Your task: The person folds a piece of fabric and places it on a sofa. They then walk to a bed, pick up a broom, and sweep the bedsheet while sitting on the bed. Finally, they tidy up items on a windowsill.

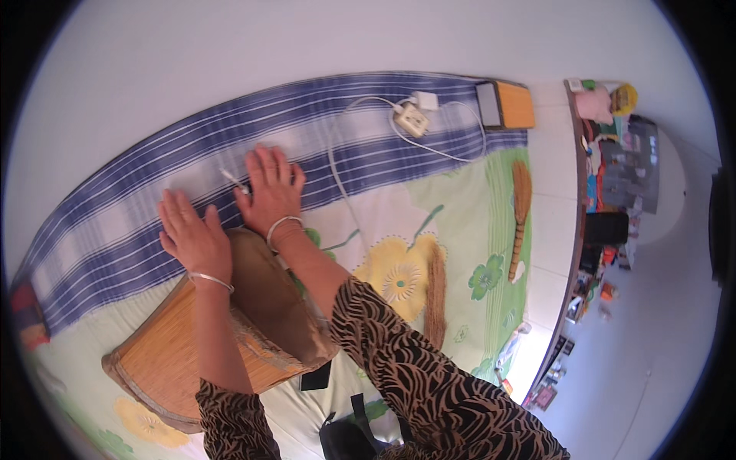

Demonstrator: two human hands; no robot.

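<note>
My left hand (192,233) lies palm down with spread fingers on a blue and white striped cloth (138,201), at the left. To its right my right hand (275,187) is laid out the same way, beside a short white cable end (234,179). Neither hand grips anything. Beneath my forearms a woven brown mat with cloth edging (167,345) rests on a flowered bedsheet (397,218), folded or curled; my arms hide part of it.
A white adapter (411,119) with a cable lies toward the wall. An orange-sided box (513,104), a hand broom (519,213), a bundle of bristles (435,299), a black phone (315,377) and a black bag (348,440) are around. A cluttered shelf (592,190) stands right.
</note>
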